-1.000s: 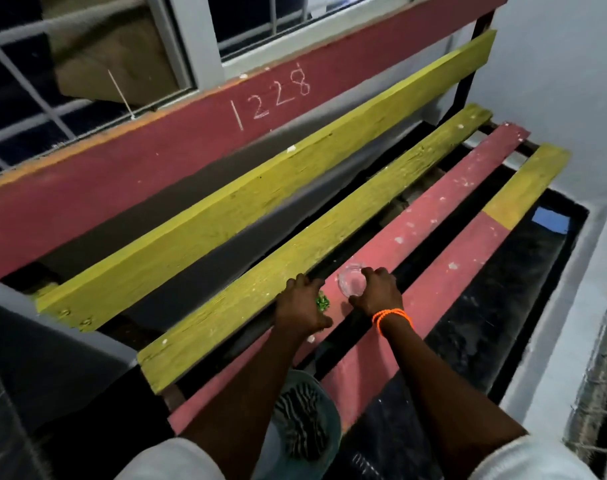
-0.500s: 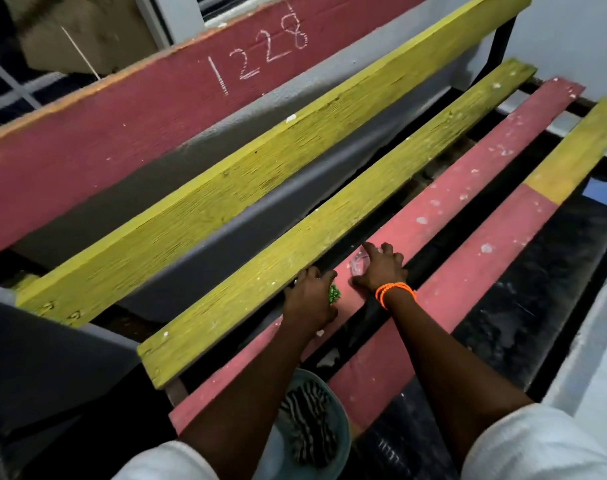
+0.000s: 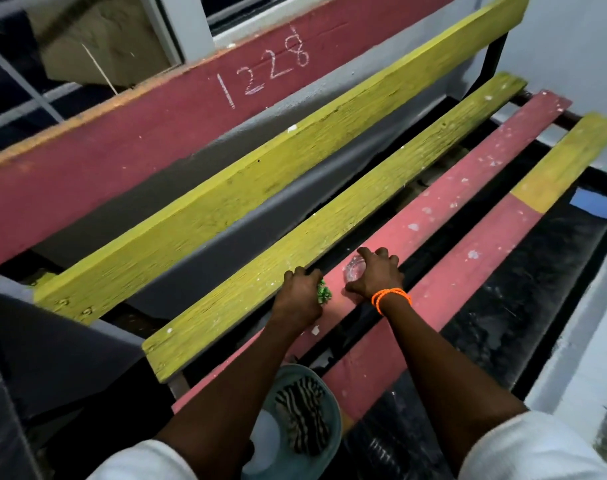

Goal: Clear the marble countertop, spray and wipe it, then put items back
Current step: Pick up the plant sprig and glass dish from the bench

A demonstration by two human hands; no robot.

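Observation:
Both my hands are down on the pink middle slat of a painted wooden bench. My left hand is closed around a small green item that shows only at the thumb side. My right hand, with an orange cord bracelet on its wrist, curls over a small clear glass object that stands on the slat; most of it is hidden under the fingers. No marble countertop is in view.
The bench has yellow slats and a red backrest chalked "1228". Below my arms, a teal basin holds a striped cloth. A black floor and white wall lie to the right; a window is behind.
My view has shifted closer and lower over the bench. Both hands stay in nearly the same spot on the pink slat, holding the same things.

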